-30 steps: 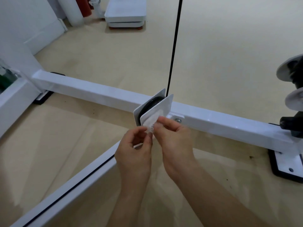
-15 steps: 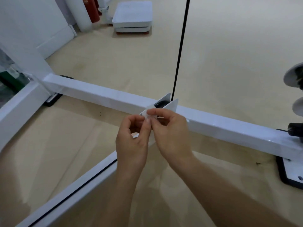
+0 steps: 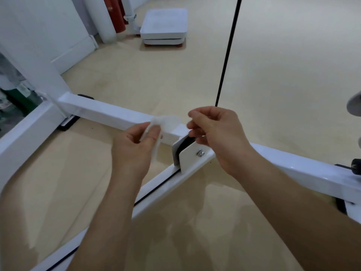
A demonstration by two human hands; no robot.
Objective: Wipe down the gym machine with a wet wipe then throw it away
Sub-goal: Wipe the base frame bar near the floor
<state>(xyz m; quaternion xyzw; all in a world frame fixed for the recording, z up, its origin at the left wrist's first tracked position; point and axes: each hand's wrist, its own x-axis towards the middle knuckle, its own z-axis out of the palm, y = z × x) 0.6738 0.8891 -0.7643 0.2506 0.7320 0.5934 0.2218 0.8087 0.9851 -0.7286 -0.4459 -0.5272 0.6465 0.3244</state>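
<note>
- Both bare forearms reach forward from the bottom edge. They pass over the near rail (image 3: 166,187), a white bar that climbs from the lower left with a dark groove (image 3: 148,193) along its top.
- Beige floor (image 3: 58,182) lies open on both sides of that rail (the left patch is boxed in by white frame bars).
- The rail ends at a bracket (image 3: 190,161) of two upright white plates. A bolt (image 3: 200,153) goes through them and a black pulley (image 3: 185,141) sits between them.
- The left hand (image 3: 132,149) hangs just left of the bracket, back toward the camera. Its thumb and curled fingers pinch the wet wipe (image 3: 166,122).
- The wipe is bunched and blurred. It sits in front of the top of the crossbeam (image 3: 101,112), beside the bracket, and a strip of it trails down past the left thumb.
- The right hand (image 3: 216,137) is directly above the bracket, knuckles up. Its fingers are curled and the tips point left, close to the wipe's edge. Blur hides whether they pinch the wipe.
- The crossbeam runs from left to right behind both hands, with a black foot pad (image 3: 68,124) under its left end.
- A thin black cable (image 3: 227,51) rises straight up from behind the right hand and out of the top of the view.
- Past the beam the floor is wide and open. A low white platform (image 3: 164,24) stands far back, with a red cylinder (image 3: 117,16) near the wall to its left.
</note>
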